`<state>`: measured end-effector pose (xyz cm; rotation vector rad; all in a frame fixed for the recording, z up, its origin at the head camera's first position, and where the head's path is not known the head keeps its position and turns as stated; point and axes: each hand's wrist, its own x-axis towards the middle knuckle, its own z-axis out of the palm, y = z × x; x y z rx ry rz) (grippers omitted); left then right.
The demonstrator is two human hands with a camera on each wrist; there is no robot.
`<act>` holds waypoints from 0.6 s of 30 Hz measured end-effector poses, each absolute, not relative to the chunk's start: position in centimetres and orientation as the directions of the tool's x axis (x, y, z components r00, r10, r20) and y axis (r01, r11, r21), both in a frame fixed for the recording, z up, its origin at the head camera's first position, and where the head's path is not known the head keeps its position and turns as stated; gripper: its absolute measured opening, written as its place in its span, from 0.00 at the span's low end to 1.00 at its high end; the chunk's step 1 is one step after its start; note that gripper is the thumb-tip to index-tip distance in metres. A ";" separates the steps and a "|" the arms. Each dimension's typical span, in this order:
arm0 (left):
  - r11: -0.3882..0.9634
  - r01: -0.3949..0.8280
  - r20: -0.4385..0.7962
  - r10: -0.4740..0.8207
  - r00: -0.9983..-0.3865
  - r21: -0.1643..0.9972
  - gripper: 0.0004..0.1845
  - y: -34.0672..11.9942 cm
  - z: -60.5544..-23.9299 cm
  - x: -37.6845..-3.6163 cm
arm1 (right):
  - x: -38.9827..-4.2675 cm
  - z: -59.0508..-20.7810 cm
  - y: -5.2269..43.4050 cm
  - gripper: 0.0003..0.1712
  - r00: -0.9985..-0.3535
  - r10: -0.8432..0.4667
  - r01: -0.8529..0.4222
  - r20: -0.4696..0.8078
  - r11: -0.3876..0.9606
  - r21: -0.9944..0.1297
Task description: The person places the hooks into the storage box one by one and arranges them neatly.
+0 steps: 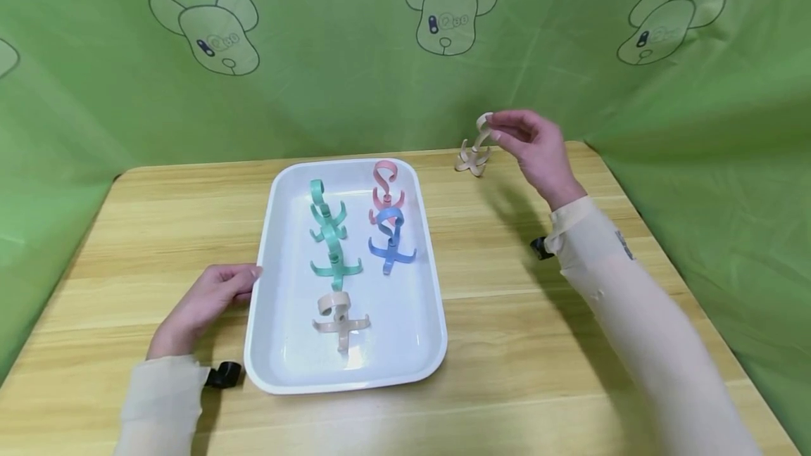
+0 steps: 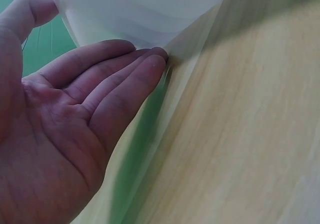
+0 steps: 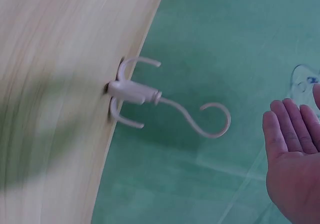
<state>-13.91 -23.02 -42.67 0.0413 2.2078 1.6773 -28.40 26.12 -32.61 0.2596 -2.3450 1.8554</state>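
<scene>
My left hand (image 1: pixel 205 301) holds the left side of the white tray (image 1: pixel 250 343), thumb at the rim and fingers along the outer wall (image 2: pixel 125 19). Toward the back right, a beige multi-prong hanging hook (image 1: pixel 472 160) stands upright on its prongs, its curl at the top. The right hand (image 1: pixel 535 150) is beside that curl and overlaps it in the head view. Seen from the right wrist, a gap separates the beige hook (image 3: pixel 135 91) from the straight fingers (image 3: pixel 276 134).
Inside the tray are several similar hooks: two green ones (image 1: pixel 336 269), a pink one (image 1: pixel 386 195), a blue one (image 1: pixel 391 253) and another beige one (image 1: pixel 343 326). A green curtain (image 1: pixel 355 90) hangs behind the wooden table (image 1: pixel 507 357).
</scene>
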 end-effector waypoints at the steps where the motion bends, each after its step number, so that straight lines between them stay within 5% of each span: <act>1: 0.294 -0.192 -0.268 0.242 -0.933 0.936 0.25 -23.0 -42.7 -13.9 | -28.6 -32.7 26.3 0.21 -0.976 -0.042 -0.216 0.212 0.224 -0.950; 18: 0.269 -0.202 -0.270 0.247 -0.931 0.942 0.25 -22.9 -42.8 -14.0 | -32.5 -35.2 28.7 0.30 -0.994 0.003 -0.103 0.111 0.352 -0.930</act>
